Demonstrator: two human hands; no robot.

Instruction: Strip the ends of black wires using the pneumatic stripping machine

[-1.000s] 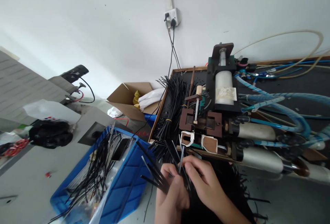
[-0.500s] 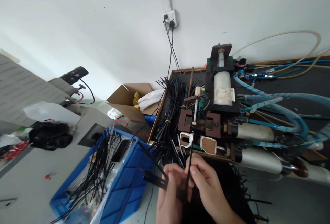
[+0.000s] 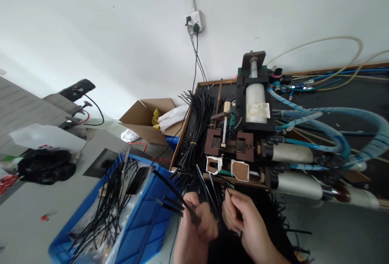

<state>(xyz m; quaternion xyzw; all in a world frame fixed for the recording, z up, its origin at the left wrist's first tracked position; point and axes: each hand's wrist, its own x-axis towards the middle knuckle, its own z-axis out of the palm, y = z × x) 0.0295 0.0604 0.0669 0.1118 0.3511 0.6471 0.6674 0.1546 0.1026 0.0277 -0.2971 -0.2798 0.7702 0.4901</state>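
My left hand [image 3: 197,223] is closed around a few black cables [image 3: 167,185], whose ends stick out to the upper left over the blue crate. Just to its right, my right hand [image 3: 243,215] is closed in a pinch. A thin black cable shows at its fingertips, mostly hidden by the fingers. Both hands are below the brown metal jaws [image 3: 229,144] of a pneumatic machine, apart from them. Two white-edged brown pads [image 3: 240,171] lie in front of the jaws. Loose black cables [image 3: 205,183] hang at the bench edge between the hands and the machine.
A blue crate [image 3: 146,219] full of black and grey cables stands left. A banded cable bundle [image 3: 197,134] lies on the wood-edged bench. Silver cylinders [image 3: 299,185] and blue hoses [image 3: 331,126] spread right. Behind the crate is an open cardboard box [image 3: 146,124].
My hands have moved apart, the left one leftward. The black cable that stood upright between them no longer shows there. The whole view has shifted slightly.
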